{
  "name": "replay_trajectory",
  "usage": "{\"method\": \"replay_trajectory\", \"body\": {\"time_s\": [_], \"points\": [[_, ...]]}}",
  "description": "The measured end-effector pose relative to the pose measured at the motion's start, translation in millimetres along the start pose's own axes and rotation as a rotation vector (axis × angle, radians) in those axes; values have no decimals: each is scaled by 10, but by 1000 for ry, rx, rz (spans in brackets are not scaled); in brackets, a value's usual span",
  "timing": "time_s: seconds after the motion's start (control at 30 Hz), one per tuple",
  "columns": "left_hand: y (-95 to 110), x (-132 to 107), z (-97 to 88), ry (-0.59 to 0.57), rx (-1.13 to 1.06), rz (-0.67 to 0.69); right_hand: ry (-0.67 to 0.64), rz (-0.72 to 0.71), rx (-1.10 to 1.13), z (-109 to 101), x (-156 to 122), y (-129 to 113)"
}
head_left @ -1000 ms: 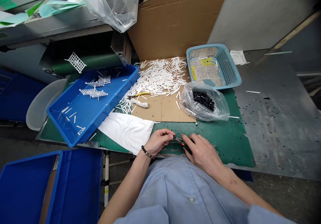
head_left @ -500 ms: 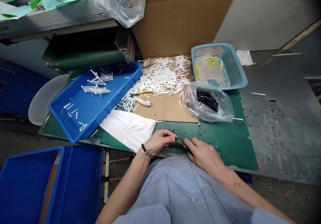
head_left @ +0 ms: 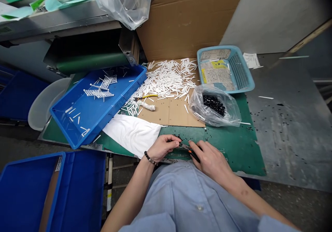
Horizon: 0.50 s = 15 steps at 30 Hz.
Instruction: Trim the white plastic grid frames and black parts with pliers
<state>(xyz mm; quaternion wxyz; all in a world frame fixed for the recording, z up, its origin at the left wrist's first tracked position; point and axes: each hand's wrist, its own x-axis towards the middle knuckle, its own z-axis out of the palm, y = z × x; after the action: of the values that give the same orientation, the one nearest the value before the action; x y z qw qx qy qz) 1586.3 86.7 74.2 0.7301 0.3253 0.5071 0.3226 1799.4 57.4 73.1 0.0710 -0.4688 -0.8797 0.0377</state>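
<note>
Near the front edge of the green mat (head_left: 243, 145), my right hand (head_left: 211, 159) is closed around cutting pliers (head_left: 191, 151) with black and orange handles. Their metal jaws point left, toward the fingertips of my left hand (head_left: 164, 147). That hand pinches a small black piece (head_left: 169, 141), mostly hidden by the fingers; the jaws are at or very close to it. Tiny black bits lie scattered on the mat just beyond both hands. A clear plastic bag (head_left: 233, 109) of shiny black pieces (head_left: 213, 104) lies open beyond my right hand.
White sticks (head_left: 168, 78) are heaped on cardboard (head_left: 178, 112), with a yellow-handled tool (head_left: 149, 96) beside them. A blue tray (head_left: 77, 102) with white lattice frames stands left, a white cloth (head_left: 133, 131) nearer. A light-blue basket (head_left: 250, 83) is back right.
My hands stay almost in place, with the pliers still at the left fingertips. The whole view has shifted very slightly.
</note>
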Motion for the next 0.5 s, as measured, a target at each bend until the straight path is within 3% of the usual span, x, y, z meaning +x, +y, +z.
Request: {"method": "replay_trajectory", "body": {"time_s": [0.27, 0.5], "points": [[-35, -9, 5, -7, 63, -16, -76, 10, -6, 16, -22, -13], [-88, -36, -164, 12, -347, -13, 58, 40, 121, 113, -83, 31]]}}
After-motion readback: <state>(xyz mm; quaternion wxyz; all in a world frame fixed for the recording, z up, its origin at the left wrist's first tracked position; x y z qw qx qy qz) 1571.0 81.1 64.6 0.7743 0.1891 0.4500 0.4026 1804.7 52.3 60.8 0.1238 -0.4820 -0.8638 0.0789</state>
